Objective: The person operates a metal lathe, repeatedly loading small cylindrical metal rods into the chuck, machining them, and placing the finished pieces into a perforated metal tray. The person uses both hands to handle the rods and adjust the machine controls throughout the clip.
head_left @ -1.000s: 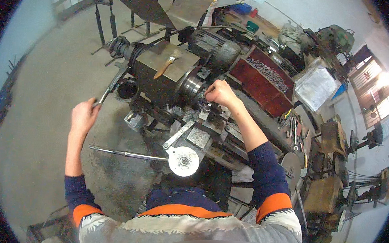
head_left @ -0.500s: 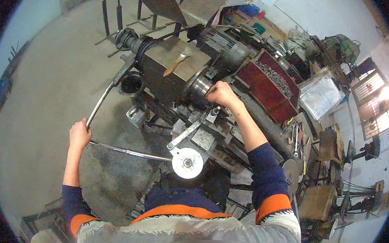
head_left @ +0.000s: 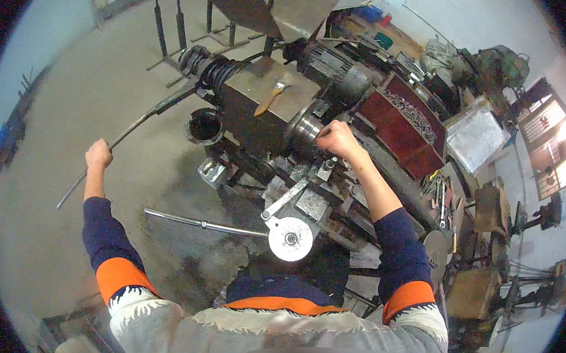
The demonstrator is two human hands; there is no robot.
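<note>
My left hand [head_left: 99, 154] is wrapped round a long thin metal lever [head_left: 135, 125], whose free end sticks out below the fist and whose other end joins the lathe near its rear pulley. My right hand [head_left: 338, 140] is closed against the face of the shiny round chuck [head_left: 308, 128]; its fingers hide whatever they grip there. Below it sits the tool post [head_left: 326, 169] on the carriage, with a flat crank handle [head_left: 286, 199]. A pale round handwheel [head_left: 290, 238] is close to my body, and a chrome bar [head_left: 205, 225] points left from it.
A wooden-handled brush [head_left: 270, 101] lies on the headstock cover [head_left: 250, 89]. Behind the lathe bed is a red tray [head_left: 397, 132] holding metal shavings. Spanners and other hand tools [head_left: 444, 204] lie at the right. A motor [head_left: 338, 69] stands beyond the headstock, and metal stands [head_left: 169, 27] are at the far left.
My left hand has swung the lever outward to the left and away from me, off the chrome bar's end. My right hand stays at the chuck. The whole view has shifted slightly.
</note>
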